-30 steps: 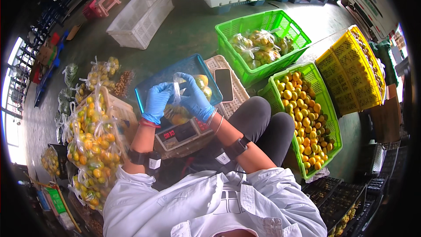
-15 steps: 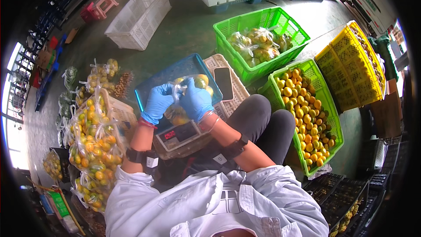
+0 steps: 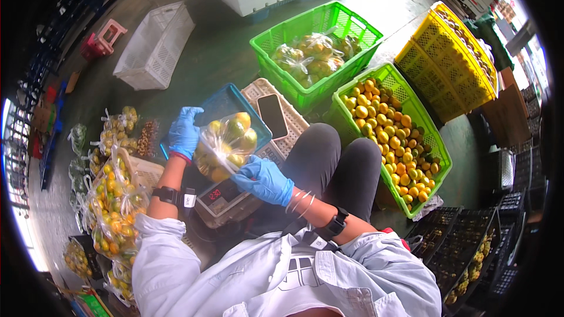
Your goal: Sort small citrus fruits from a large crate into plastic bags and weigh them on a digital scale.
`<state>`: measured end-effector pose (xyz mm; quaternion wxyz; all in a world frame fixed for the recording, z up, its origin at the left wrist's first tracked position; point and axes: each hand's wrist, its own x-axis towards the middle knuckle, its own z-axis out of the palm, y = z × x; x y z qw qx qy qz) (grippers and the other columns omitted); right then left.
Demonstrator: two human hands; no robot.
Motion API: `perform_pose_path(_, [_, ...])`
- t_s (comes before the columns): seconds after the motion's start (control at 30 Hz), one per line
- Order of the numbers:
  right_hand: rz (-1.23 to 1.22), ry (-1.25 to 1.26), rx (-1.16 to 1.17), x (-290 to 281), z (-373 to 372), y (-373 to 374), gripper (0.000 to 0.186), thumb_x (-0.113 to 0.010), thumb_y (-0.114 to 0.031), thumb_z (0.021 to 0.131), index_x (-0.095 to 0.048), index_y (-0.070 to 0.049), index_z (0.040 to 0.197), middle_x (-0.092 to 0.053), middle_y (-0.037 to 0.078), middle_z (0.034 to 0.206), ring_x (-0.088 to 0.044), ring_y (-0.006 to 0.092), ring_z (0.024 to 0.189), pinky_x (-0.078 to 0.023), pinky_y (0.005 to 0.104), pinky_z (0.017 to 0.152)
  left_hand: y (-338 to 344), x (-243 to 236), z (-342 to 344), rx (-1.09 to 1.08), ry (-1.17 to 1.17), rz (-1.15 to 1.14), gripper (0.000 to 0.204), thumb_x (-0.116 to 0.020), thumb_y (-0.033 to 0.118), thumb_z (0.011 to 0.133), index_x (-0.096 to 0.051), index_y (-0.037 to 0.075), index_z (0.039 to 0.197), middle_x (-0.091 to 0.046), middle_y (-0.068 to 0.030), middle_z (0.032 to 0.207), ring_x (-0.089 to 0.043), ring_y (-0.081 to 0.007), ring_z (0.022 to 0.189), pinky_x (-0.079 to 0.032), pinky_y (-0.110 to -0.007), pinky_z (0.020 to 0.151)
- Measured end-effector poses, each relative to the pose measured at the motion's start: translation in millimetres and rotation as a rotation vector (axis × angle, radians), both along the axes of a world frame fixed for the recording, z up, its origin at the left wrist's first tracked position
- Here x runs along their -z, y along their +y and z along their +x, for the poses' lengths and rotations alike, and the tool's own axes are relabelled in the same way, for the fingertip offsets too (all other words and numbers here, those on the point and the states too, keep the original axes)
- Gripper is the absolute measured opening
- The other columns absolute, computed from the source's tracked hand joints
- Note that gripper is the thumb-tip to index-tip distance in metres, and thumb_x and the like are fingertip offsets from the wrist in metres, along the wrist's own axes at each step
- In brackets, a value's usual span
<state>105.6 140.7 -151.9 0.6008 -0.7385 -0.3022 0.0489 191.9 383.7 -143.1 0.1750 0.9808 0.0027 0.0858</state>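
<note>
A knotted clear plastic bag of yellow-green round fruit [image 3: 234,135] lies over the blue tray [image 3: 263,118] on a digital scale [image 3: 220,196] with a red display. My left hand [image 3: 185,132], in a blue glove, is at the bag's left side, fingers apart and bent toward the tray's far side. I cannot make out any plastic held in it. My right hand [image 3: 262,181], also gloved in blue, is at the bag's near right side with its fingers closed on the plastic. The gathered plastic shows between the two hands.
A phone [image 3: 272,115] lies on an upturned pale crate [image 3: 294,132]. Right of it stand a green crate of bagged fruit [image 3: 276,73], a green crate of loose fruit [image 3: 443,158] and a yellow crate [image 3: 435,61]. Filled fruit bags [image 3: 117,199] are piled left; a white crate [image 3: 147,53] stands beyond.
My hands have moved apart from the bag's neck, left hand to the upper left and right hand toward me. The view has shifted, and the display's reading has changed.
</note>
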Motion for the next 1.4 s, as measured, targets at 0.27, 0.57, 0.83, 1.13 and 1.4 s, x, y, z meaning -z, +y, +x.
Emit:
perform_pose_path(0.27, [0.717, 0.403, -0.178, -77, 22, 15, 0.018, -0.055, -0.019, 0.088, -0.054, -0.005, 0.078, -0.048, -0.004, 0.068, -0.043, 0.0041, 0.062, -0.038, 0.0225, 0.054, -41, -18, -44, 0.438, 0.320, -0.163, 0.034, -0.073, 0.012, 0.068, -0.057, 0.005, 0.097, -0.055, -0.0082, 0.093, -0.054, -0.0184, 0.088, -0.045, -0.033, 0.075])
perform_pose_path(0.57, [-0.141, -0.382, 0.636, -132, -2, -153, 0.033, -0.064, -0.010, 0.076, -0.052, -0.002, 0.106, -0.052, 0.014, 0.096, -0.055, 0.0268, 0.085, -0.046, 0.0336, 0.078, -150, -74, 88, 0.431, 0.361, -0.904, 0.020, -0.062, 0.014, 0.084, -0.063, 0.000, 0.098, -0.064, -0.0006, 0.086, -0.057, -0.0083, 0.077, -0.048, -0.024, 0.069])
perform_pose_path(0.83, [-0.156, 0.007, 1.505, -70, -155, -333, 0.017, -0.054, -0.003, 0.086, -0.055, -0.002, 0.103, -0.056, 0.004, 0.097, -0.053, 0.0118, 0.090, -0.044, 0.0250, 0.082, -271, 49, 339, 0.131, -0.037, -0.207, 0.043, -0.054, 0.046, 0.082, -0.062, 0.005, 0.092, -0.062, -0.0181, 0.084, -0.061, -0.0285, 0.073, -0.047, -0.038, 0.063])
perform_pose_path(1.13, [-0.282, 0.510, 2.047, 21, -329, -373, 0.011, -0.047, -0.002, 0.087, -0.054, -0.003, 0.095, -0.053, 0.000, 0.088, -0.047, 0.0080, 0.077, -0.042, 0.0223, 0.071, -334, 237, 387, -0.078, 0.158, -0.185, 0.048, -0.044, 0.046, 0.085, -0.064, 0.005, 0.100, -0.063, -0.0169, 0.098, -0.061, -0.0285, 0.088, -0.049, -0.038, 0.073])
perform_pose_path(1.4, [-0.349, 0.713, 1.898, 95, -347, -396, 0.010, -0.049, -0.001, 0.085, -0.055, -0.003, 0.092, -0.053, 0.001, 0.086, -0.050, 0.0099, 0.075, -0.042, 0.0230, 0.073, -425, 185, 469, -0.173, 0.041, -1.427, 0.012, -0.053, 0.009, 0.085, -0.060, 0.004, 0.093, -0.063, -0.0131, 0.080, -0.063, -0.0234, 0.064, -0.053, -0.035, 0.054])
